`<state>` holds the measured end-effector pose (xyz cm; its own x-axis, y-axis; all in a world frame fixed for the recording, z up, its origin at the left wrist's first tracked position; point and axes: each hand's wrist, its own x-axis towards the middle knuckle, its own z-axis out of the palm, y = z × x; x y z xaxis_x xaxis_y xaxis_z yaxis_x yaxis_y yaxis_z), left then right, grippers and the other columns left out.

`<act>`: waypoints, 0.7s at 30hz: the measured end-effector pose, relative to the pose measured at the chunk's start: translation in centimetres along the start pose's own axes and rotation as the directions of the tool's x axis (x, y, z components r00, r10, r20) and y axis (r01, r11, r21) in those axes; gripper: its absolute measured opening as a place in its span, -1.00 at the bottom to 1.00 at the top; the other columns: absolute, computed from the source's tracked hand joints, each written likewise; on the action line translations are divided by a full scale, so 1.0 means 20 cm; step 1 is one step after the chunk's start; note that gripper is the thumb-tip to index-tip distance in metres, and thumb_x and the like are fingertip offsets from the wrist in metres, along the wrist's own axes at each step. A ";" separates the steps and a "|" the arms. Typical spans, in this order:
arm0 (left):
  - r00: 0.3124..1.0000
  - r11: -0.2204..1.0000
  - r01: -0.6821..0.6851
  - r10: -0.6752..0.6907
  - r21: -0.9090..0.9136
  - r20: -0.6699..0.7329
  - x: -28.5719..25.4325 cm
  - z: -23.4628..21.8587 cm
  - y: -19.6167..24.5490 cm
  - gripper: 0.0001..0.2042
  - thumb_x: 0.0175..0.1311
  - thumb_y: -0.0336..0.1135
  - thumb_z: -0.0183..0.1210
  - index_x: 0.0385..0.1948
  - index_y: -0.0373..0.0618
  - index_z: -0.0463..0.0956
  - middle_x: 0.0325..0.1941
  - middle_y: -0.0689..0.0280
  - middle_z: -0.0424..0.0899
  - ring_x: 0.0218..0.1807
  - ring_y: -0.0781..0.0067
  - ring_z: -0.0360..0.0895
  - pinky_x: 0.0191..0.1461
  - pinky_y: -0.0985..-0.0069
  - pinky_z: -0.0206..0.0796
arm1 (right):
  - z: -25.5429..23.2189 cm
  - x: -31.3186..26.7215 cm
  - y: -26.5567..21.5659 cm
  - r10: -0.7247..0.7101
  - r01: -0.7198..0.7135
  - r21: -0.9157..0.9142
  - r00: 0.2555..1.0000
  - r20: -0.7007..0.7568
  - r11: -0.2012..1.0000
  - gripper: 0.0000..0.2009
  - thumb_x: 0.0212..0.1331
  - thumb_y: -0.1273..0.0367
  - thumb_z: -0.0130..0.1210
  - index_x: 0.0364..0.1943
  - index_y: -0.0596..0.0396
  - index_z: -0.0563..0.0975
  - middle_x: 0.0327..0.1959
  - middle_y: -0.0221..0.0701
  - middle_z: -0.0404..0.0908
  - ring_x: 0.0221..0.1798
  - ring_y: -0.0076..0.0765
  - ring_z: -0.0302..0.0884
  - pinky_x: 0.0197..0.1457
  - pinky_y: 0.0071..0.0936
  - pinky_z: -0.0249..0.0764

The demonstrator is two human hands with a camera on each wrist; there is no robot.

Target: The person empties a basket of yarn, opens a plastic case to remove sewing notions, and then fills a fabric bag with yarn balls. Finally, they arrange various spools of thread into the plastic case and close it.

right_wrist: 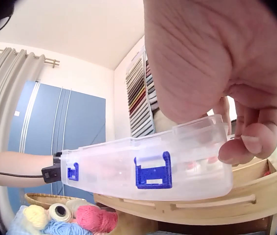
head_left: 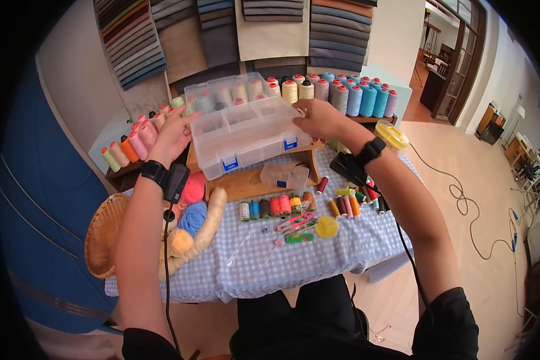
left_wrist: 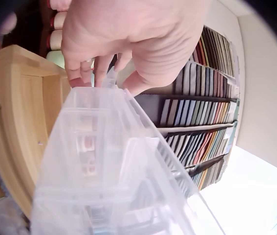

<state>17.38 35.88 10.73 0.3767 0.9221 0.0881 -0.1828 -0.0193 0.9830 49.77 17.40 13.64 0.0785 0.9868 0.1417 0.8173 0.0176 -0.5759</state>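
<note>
A clear plastic compartment box (head_left: 246, 135) with blue latches hangs tilted above the wooden stand (head_left: 246, 185), its lid raised at the back. At its left end, the left hand (head_left: 175, 135) grips the rim; the left wrist view has that hand (left_wrist: 133, 44) with thumb and fingers round the box end (left_wrist: 94, 147). The right hand (head_left: 324, 120) pinches the opposite end. In the right wrist view, this hand's (right_wrist: 226, 68) curled fingers hold the corner of the box (right_wrist: 197, 171). The compartments look empty in the head view.
On the checked cloth (head_left: 252, 264) lie thread spools (head_left: 275, 207), scissors (head_left: 296, 222), a yellow round container (head_left: 326, 227) and a small clear box (head_left: 284, 176). Yarn balls (head_left: 192, 219) and a wicker basket (head_left: 105, 234) are at left. Thread cones (head_left: 366, 101) stand behind.
</note>
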 end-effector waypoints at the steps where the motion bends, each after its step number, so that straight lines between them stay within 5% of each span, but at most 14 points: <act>1: 1.000 1.000 -0.002 0.002 0.000 0.001 0.03 -0.02 -0.02 -0.29 0.42 -0.43 0.19 0.56 -0.06 0.03 0.28 0.18 0.56 0.15 0.33 0.56 0.26 0.40 0.38 | 0.01 -0.01 0.00 -0.006 0.006 0.013 1.000 -0.013 1.000 -0.52 0.32 0.33 0.12 0.25 0.35 0.46 -0.33 -0.07 0.73 -0.49 -0.25 0.72 -0.54 -0.37 0.60; 3: 0.990 0.994 -0.101 0.106 -0.047 0.095 0.11 -0.06 -0.09 -0.27 0.38 -0.41 0.22 0.55 -0.07 0.04 0.27 0.16 0.55 0.18 0.26 0.55 0.29 0.37 0.37 | 0.02 -0.01 0.00 -0.004 0.005 0.035 0.999 -0.034 0.999 -0.54 0.30 0.38 0.08 0.25 0.36 0.47 -0.37 -0.09 0.72 -0.51 -0.27 0.72 -0.59 -0.38 0.58; 7: 0.990 0.996 -0.085 0.081 0.035 0.116 0.09 0.02 -0.06 -0.28 0.37 -0.44 0.21 0.54 -0.13 0.05 0.24 0.13 0.56 0.18 0.24 0.55 0.27 0.34 0.40 | 0.02 -0.05 -0.05 0.029 -0.027 0.025 0.997 -0.065 0.999 -0.54 0.22 0.45 0.05 0.21 0.37 0.49 -0.37 -0.02 0.72 -0.51 -0.19 0.73 -0.56 -0.32 0.61; 9: 0.996 0.948 0.089 -0.081 0.307 -0.040 0.00 0.13 0.03 -0.32 0.37 -0.50 0.15 0.52 -0.22 0.09 0.21 0.08 0.57 0.17 0.24 0.56 0.24 0.40 0.41 | 0.05 -0.04 -0.03 -0.052 0.037 -0.092 0.983 -0.177 0.995 -0.53 0.13 0.47 0.04 0.16 0.36 0.53 -0.31 0.11 0.70 -0.35 0.06 0.75 -0.30 -0.15 0.68; 13: 0.997 0.835 0.069 -0.075 0.546 -0.010 0.05 0.11 0.00 -0.36 0.43 -0.41 0.16 0.51 -0.20 0.13 0.31 0.05 0.50 0.22 0.24 0.52 0.31 0.39 0.35 | 0.12 0.04 0.07 -0.187 0.114 -0.230 0.926 -0.328 0.966 -0.53 0.09 0.45 0.03 0.14 0.34 0.54 -0.23 0.19 0.68 -0.13 0.25 0.69 0.03 -0.03 0.61; 15: 0.996 0.851 -0.059 0.017 0.522 0.085 0.06 0.11 -0.02 -0.36 0.43 -0.39 0.16 0.51 -0.25 0.13 0.36 0.02 0.45 0.33 0.21 0.45 0.40 0.41 0.26 | 0.12 0.03 0.05 -0.143 0.093 -0.156 0.926 -0.349 0.983 -0.58 0.18 0.37 0.06 0.09 0.32 0.58 -0.18 0.20 0.66 0.00 0.33 0.62 0.18 0.03 0.51; 19: 0.984 0.763 -0.157 0.069 0.627 0.162 0.07 0.10 -0.07 -0.38 0.49 -0.20 0.12 0.50 -0.24 0.16 0.46 -0.06 0.36 0.51 0.14 0.28 0.54 0.36 0.08 | 0.12 0.03 0.07 -0.201 0.141 -0.245 0.950 -0.239 0.959 -0.51 0.39 0.17 -0.01 0.21 0.32 0.49 -0.22 0.20 0.67 -0.01 0.31 0.64 0.15 0.03 0.51; 21: 0.977 0.414 -0.206 0.135 0.887 0.164 0.03 0.13 -0.07 -0.37 0.53 0.03 0.01 0.48 -0.20 0.24 0.55 -0.10 0.25 0.63 0.07 0.08 0.62 0.29 -0.08 | 0.12 -0.03 0.05 -0.154 0.127 -0.182 0.978 -0.144 0.975 -0.36 0.48 -0.06 -0.17 0.19 0.36 0.39 -0.23 0.22 0.67 -0.03 0.36 0.64 0.13 0.05 0.52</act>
<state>20.20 35.52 9.83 0.4925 0.8349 0.2458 0.6517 -0.5410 0.5316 49.23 17.15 11.01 0.0328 0.9387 0.3432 0.9106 0.1135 -0.3974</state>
